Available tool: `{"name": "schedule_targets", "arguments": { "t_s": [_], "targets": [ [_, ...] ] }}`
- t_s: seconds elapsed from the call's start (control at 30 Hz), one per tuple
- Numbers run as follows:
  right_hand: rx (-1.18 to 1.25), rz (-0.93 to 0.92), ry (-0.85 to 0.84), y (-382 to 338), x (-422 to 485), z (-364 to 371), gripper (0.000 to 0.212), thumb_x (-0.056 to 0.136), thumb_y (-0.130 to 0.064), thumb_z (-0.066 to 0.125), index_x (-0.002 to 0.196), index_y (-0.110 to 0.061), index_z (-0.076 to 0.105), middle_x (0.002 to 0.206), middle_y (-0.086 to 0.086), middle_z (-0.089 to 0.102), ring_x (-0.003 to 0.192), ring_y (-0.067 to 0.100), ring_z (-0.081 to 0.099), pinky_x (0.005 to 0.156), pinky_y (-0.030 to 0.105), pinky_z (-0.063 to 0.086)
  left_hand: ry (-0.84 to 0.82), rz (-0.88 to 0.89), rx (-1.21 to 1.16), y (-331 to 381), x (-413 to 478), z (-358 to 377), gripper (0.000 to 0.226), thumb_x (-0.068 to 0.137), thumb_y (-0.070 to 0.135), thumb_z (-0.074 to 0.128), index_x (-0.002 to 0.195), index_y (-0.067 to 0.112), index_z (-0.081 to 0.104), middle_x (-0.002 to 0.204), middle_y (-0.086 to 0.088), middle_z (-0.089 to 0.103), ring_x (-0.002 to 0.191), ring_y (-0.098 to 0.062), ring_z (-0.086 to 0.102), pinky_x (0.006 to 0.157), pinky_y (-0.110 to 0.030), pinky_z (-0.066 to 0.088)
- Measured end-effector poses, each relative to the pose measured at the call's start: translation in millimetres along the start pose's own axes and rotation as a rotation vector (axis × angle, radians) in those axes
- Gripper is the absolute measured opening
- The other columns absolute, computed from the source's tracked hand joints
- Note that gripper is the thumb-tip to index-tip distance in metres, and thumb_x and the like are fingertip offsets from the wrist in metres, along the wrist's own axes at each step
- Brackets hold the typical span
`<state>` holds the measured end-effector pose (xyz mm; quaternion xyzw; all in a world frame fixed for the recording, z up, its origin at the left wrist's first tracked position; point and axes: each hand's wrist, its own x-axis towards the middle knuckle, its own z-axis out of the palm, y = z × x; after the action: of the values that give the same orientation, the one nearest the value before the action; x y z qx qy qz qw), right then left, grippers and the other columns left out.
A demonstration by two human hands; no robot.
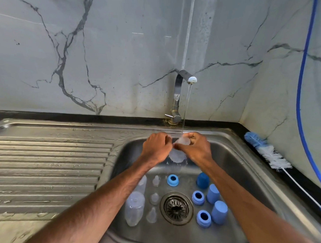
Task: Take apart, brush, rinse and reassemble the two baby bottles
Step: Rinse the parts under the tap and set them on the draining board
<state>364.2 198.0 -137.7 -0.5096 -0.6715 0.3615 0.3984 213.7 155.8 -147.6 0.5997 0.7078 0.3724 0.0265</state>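
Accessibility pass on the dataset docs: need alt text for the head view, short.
The left hand and right hand hold a clear bottle under the running tap, above a steel sink. In the basin lie other clear bottles, three nipples, blue rings and blue caps; a bottle brush lies right of the sink.

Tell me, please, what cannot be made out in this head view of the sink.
Head view:
Clear bottle: its middle hidden by the left hand and right hand; the water blurs its upper end.
Second bottle in the sink: partly covered by the left forearm.
Brush: handle end cut off by the right edge.
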Motion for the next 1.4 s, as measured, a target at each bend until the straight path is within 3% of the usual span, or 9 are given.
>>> {"name": "schedule_targets", "arguments": {
  "t_s": [0.1,0.23,0.4,0.5,0.6,0.8,0.97,1.2,1.4],
  "targets": [
    [-0.12,-0.138,-0.103,0,-6,8,0.046,0.072,-0.022,0.094,0.11,-0.022,0.069,0.104,-0.009,0.071,0.095,0.006,0.068,0.068,0.01,0.049,-0.013,-0.062,-0.102,3,9,-3,0.015,0.097,0.014,0.058,0.109,0.012,0.067,0.102,-0.003,0.07,0.094,-0.018,0.066,0.081,-0.035,0.055],
    [-0.12,-0.255,-0.009,-6,-7,2,0.052,0.077,-0.022,0.091,0.124,-0.02,0.069,0.113,-0.008,0.071,0.097,0.004,0.066,0.075,0.01,0.05,-0.019,-0.159,-0.306,16,32,-10,0.054,0.094,0.002,0.057,0.145,0.003,0.043,0.137,-0.011,0.056,0.125,-0.026,0.055,0.103,-0.04,0.049],
    [-0.147,-0.252,0.001,-2,-8,0,0.055,0.079,-0.023,0.09,0.129,-0.018,0.067,0.122,0.0,0.071,0.106,0.014,0.066,0.095,0.033,0.059,-0.015,-0.238,-0.588,27,55,-12,0.034,0.09,-0.008,0.046,0.116,0.009,0.059,0.12,-0.007,0.063,0.085,-0.019,0.061,0.059,-0.027,0.051],
    [-0.134,-0.277,0.01,-3,-7,2,0.056,0.079,-0.027,0.09,0.13,-0.02,0.067,0.123,-0.002,0.071,0.107,0.014,0.066,0.096,0.033,0.058,0.062,-0.278,-0.727,22,59,-9,0.03,0.095,-0.008,0.045,0.091,0.014,0.064,0.097,-0.003,0.069,0.093,-0.021,0.063,0.082,-0.038,0.056],
    [-0.134,-0.256,-0.042,-4,-6,3,0.055,0.083,-0.032,0.086,0.133,-0.02,0.066,0.122,-0.007,0.068,0.107,0.012,0.064,0.095,0.031,0.057,-0.001,-0.223,-0.765,24,56,-9,0.042,0.096,-0.011,0.042,0.124,0.01,0.065,0.128,-0.006,0.068,0.122,-0.02,0.062,0.108,-0.036,0.05],
    [0.373,0.314,-0.297,-16,-11,1,0.03,0.102,-0.036,0.058,0.116,-0.012,0.067,0.116,0.02,0.072,0.097,0.032,0.072,0.068,0.032,0.06,-0.297,-0.01,-0.457,42,64,-27,0.083,0.089,-0.019,0.039,0.162,0.012,0.017,0.169,-0.008,0.02,0.155,-0.024,0.023,0.125,-0.033,0.024],
    [0.707,0.676,-0.621,-12,-14,-10,0.049,0.109,-0.034,0.034,0.128,0.007,0.053,0.119,0.034,0.062,0.071,0.026,0.067,0.042,0.018,0.047,-0.409,0.011,-0.315,30,50,-33,0.071,0.103,0.003,0.046,0.164,0.017,0.013,0.168,-0.013,0.023,0.153,-0.029,0.027,0.121,-0.035,0.027],
    [0.91,0.717,-0.634,-13,-13,-10,0.058,0.106,-0.046,0.046,0.111,0.007,0.068,0.105,0.032,0.068,0.056,0.02,0.067,0.036,0.013,0.046,-0.408,0.005,-0.602,8,-17,-47,0.039,0.11,0.03,0.044,0.123,0.001,0.066,0.114,-0.019,0.071,0.106,-0.027,0.07,0.098,-0.046,0.056],
    [0.803,0.655,-0.673,-31,-30,5,0.049,0.109,-0.042,0.042,0.116,0.002,0.064,0.088,0.027,0.073,0.055,0.025,0.072,0.033,0.015,0.045,-0.324,0.123,-0.402,2,-42,-73,0.044,0.086,0.034,0.083,0.124,0.02,0.068,0.11,0.007,0.075,0.098,-0.001,0.07,0.084,-0.012,0.054]
  ]
}}
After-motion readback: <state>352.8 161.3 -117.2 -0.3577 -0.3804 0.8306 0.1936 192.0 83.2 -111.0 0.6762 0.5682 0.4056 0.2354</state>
